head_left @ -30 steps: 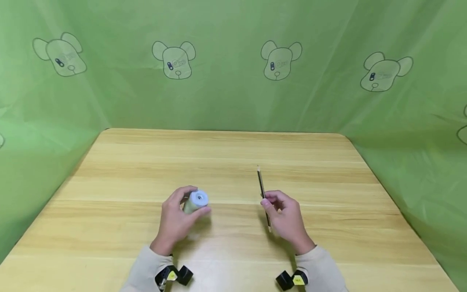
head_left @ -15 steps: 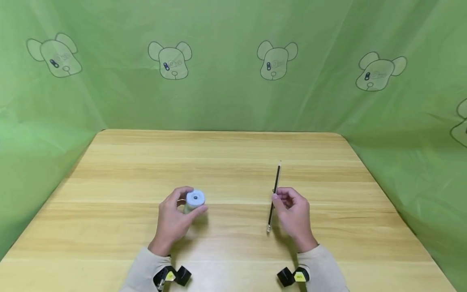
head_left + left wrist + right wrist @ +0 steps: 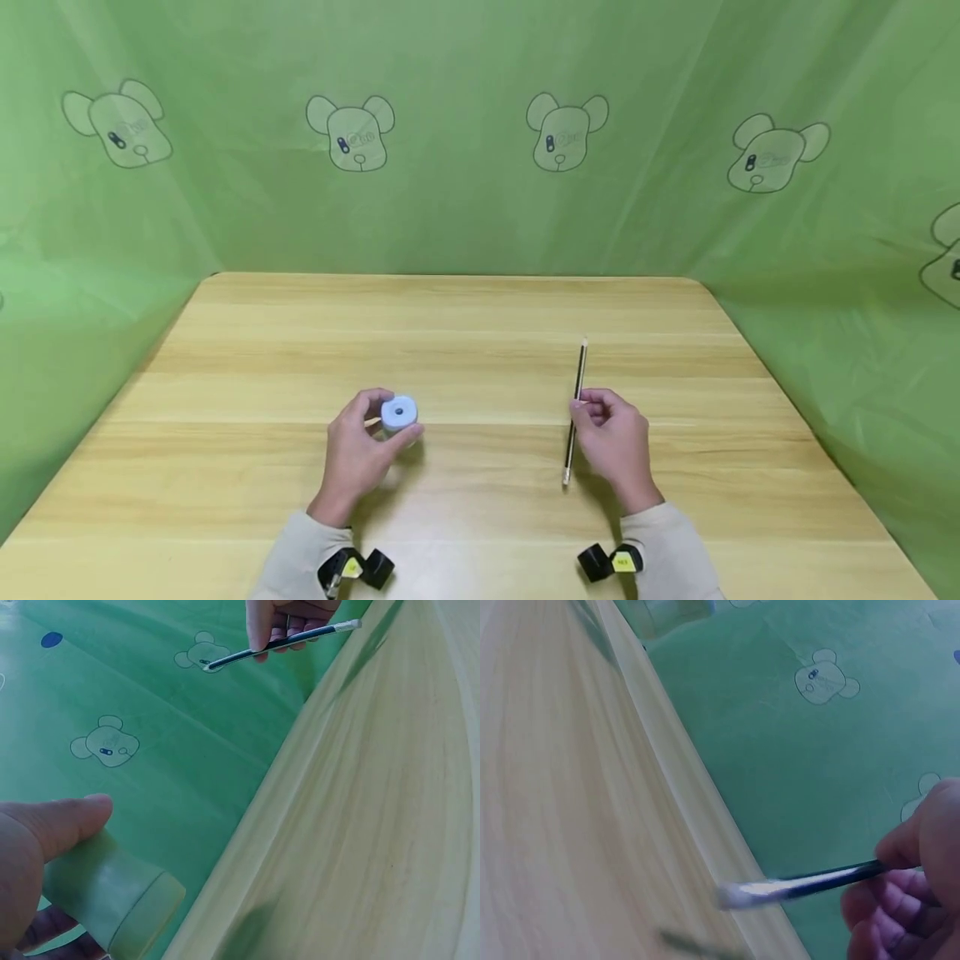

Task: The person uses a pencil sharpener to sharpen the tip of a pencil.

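My left hand (image 3: 354, 457) grips a small round pencil sharpener (image 3: 399, 412) above the table. Its pale blue top has a hole in the middle and faces the head camera. The left wrist view shows the smooth, greenish side of the sharpener (image 3: 112, 896) between thumb and fingers. In my right hand (image 3: 619, 446) a dark, striped pencil (image 3: 581, 371) is pinched near its middle, well apart from the sharpener. Its pointed end is directed away from me, and the pale eraser end (image 3: 742, 895) is toward me, blurred in the right wrist view.
Both hands are over a light wood-grain table (image 3: 480, 517). Green cloth (image 3: 465, 217) printed with bear-head outlines hangs behind the table and along both sides. Black wrist cameras (image 3: 377, 568) are strapped at both sleeves.
My right hand has moved to the right with the pencil, which has swung from leaning left to leaning slightly right. The left hand keeps hold of the sharpener, whose top now faces more upward.
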Motion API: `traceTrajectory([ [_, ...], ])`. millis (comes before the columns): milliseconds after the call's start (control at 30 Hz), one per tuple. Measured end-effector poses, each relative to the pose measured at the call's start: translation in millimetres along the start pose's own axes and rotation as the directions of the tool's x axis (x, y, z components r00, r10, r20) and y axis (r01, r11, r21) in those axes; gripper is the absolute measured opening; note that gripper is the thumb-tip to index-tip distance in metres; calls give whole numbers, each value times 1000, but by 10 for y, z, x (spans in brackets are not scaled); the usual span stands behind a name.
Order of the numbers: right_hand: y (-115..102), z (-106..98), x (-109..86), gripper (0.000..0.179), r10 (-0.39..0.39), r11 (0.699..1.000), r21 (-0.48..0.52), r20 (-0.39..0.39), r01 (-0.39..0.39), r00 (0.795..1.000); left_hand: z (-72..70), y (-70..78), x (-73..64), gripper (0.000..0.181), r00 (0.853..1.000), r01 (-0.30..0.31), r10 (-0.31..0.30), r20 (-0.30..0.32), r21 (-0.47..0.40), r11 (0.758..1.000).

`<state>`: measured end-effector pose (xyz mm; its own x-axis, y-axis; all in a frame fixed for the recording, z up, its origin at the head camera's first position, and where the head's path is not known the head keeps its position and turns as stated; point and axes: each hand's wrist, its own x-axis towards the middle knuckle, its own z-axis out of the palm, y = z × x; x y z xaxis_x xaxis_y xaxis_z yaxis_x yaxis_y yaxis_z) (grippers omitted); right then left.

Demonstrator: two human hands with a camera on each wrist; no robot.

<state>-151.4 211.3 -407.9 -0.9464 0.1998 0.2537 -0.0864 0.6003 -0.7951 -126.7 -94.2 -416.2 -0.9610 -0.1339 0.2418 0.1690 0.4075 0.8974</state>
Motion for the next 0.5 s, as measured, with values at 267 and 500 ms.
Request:
traceTrajectory([
  [267, 33, -57, 39, 21, 73, 983, -176, 151, -46, 986, 59, -51, 14, 55, 999, 49, -50, 21, 18, 999],
  [500, 78, -10, 47, 19, 66, 974, -225, 218, -16, 974, 103, -84, 9, 53, 998, 53, -55, 30, 41, 998],
])
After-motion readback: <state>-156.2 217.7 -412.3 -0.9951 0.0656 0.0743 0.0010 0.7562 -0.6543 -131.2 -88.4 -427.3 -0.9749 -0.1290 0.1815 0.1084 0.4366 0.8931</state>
